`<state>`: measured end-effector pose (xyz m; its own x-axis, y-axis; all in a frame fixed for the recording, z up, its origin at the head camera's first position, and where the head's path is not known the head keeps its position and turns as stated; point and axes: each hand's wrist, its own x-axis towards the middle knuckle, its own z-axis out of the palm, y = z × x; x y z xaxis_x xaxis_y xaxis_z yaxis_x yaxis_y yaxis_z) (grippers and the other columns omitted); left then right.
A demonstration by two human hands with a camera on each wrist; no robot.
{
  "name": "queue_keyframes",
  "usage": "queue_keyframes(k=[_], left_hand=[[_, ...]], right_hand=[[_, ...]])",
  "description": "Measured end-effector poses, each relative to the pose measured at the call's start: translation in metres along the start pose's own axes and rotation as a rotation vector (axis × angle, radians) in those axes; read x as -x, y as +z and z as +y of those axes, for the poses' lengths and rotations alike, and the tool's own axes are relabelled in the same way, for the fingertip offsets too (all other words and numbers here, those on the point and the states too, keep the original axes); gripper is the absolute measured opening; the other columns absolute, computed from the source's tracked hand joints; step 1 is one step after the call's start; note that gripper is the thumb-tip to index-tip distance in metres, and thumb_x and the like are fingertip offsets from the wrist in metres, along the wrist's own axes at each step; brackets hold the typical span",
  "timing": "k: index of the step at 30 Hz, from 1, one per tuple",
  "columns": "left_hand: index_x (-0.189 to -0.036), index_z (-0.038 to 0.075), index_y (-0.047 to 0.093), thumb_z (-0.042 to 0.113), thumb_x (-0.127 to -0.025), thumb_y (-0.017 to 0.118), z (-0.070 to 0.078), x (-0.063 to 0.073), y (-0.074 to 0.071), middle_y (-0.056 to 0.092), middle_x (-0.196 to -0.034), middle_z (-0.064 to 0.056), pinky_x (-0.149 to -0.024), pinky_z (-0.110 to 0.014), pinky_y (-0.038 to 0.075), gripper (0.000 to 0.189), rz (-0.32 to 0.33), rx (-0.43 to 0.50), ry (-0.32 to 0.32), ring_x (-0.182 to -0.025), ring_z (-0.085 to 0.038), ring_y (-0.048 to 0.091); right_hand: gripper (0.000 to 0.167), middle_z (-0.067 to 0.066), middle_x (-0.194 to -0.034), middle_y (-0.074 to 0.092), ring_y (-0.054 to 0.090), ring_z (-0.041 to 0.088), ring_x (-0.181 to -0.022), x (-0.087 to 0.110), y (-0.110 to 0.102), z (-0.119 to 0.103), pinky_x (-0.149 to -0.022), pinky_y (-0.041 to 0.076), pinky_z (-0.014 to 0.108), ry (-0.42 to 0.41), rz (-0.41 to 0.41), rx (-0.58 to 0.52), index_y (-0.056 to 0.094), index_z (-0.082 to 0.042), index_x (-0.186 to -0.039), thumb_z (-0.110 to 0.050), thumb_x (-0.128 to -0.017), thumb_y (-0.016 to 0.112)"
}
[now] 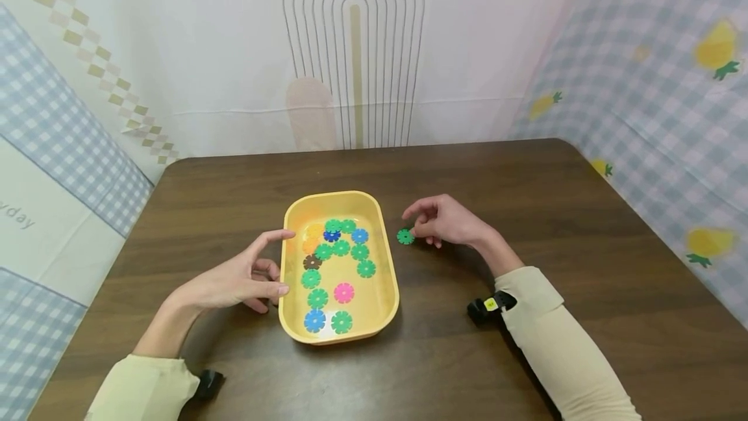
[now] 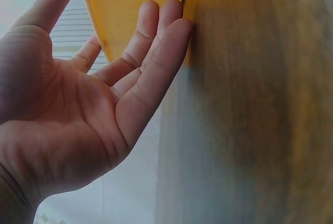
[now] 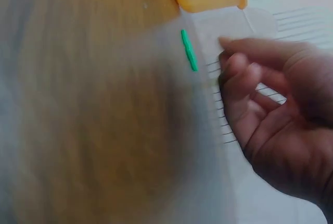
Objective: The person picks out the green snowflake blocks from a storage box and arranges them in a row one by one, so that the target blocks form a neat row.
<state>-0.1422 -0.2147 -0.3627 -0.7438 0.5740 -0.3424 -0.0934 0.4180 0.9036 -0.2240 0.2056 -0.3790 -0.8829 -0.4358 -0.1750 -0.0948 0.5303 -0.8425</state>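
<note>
A yellow plastic tray (image 1: 387,278) holds several flat notched discs, most of them green. My left hand (image 1: 236,278) rests against the tray's left side, index fingertip and thumb at the rim. In the left wrist view its other fingers (image 2: 156,73) lie loosely bent along the outer wall. To the right of the tray, a single green notched disc (image 1: 405,236) lies on the table. My right hand (image 1: 450,219) hovers just beside that disc with loosely bent fingers. The right wrist view shows the green disc (image 3: 189,50) edge-on, apart from the fingertips.
Inside the tray are also a pink disc (image 1: 344,292), a brown disc (image 1: 312,262), some blue discs (image 1: 314,321) and orange ones (image 1: 310,245). The brown wooden table (image 1: 467,356) runs back to a patterned white cloth (image 1: 234,83). Checked cloth (image 1: 660,128) hangs along the right.
</note>
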Motion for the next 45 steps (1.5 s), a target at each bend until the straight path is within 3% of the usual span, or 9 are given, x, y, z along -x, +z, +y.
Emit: queue_keyframes(k=[9,17,24,32,36,45], left_hand=[[-0.164,0.029,0.013,0.021,-0.097,0.079,-0.001,-0.004,0.001,0.054,-0.101,-0.012,-0.077,-0.047,0.063,0.095,0.012,-0.004,-0.004,-0.091,-0.031,0.070],[-0.163,0.030,0.014,0.022,-0.097,0.079,-0.001,-0.003,0.000,0.056,-0.100,-0.013,-0.075,-0.047,0.063,0.094,0.030,-0.014,-0.016,-0.083,-0.032,0.071],[-0.163,0.032,0.013,0.027,-0.098,0.079,0.001,-0.004,0.002,0.060,-0.101,-0.014,-0.077,-0.046,0.063,0.093,0.038,-0.035,-0.036,-0.088,-0.031,0.071],[-0.162,0.032,0.015,0.029,-0.097,0.080,0.001,-0.005,0.004,0.063,-0.101,-0.014,-0.077,-0.046,0.063,0.092,0.059,-0.046,-0.052,-0.089,-0.030,0.072],[-0.162,0.032,0.014,0.030,-0.097,0.080,0.001,-0.005,0.004,0.063,-0.101,-0.014,-0.077,-0.046,0.063,0.092,0.065,-0.053,-0.057,-0.089,-0.030,0.071],[-0.162,0.032,0.015,0.031,-0.097,0.080,0.003,-0.005,0.005,0.064,-0.101,-0.014,-0.077,-0.046,0.063,0.092,0.060,-0.048,-0.050,-0.089,-0.030,0.072]], right_hand=[[0.028,0.020,-0.088,0.069,0.058,0.025,-0.058,0.011,0.005,-0.050,-0.056,0.056,0.038,-0.125,0.039,0.020,0.074,-0.008,-0.121,-0.018,-0.095,0.079],[0.023,0.007,-0.084,0.070,0.059,0.025,-0.060,0.002,0.048,-0.093,-0.059,0.058,0.040,-0.248,-0.141,0.078,0.077,-0.005,-0.117,-0.012,-0.095,0.077],[0.025,0.004,-0.085,0.068,0.063,0.021,-0.065,-0.007,0.081,-0.100,-0.061,0.059,0.034,-0.239,-0.276,0.104,0.075,-0.002,-0.118,-0.009,-0.094,0.077],[0.023,0.000,-0.082,0.069,0.060,0.010,-0.065,-0.015,0.101,-0.111,-0.062,0.051,0.022,-0.300,-0.320,0.182,0.078,-0.006,-0.116,-0.005,-0.092,0.078],[0.024,-0.002,-0.081,0.067,0.058,0.007,-0.068,-0.019,0.107,-0.113,-0.062,0.046,0.019,-0.287,-0.350,0.229,0.078,-0.005,-0.116,-0.004,-0.092,0.079],[0.022,-0.002,-0.072,0.065,0.058,0.011,-0.057,-0.021,0.122,-0.102,-0.057,0.046,0.021,-0.231,-0.411,0.286,0.077,-0.009,-0.115,-0.005,-0.093,0.078]])
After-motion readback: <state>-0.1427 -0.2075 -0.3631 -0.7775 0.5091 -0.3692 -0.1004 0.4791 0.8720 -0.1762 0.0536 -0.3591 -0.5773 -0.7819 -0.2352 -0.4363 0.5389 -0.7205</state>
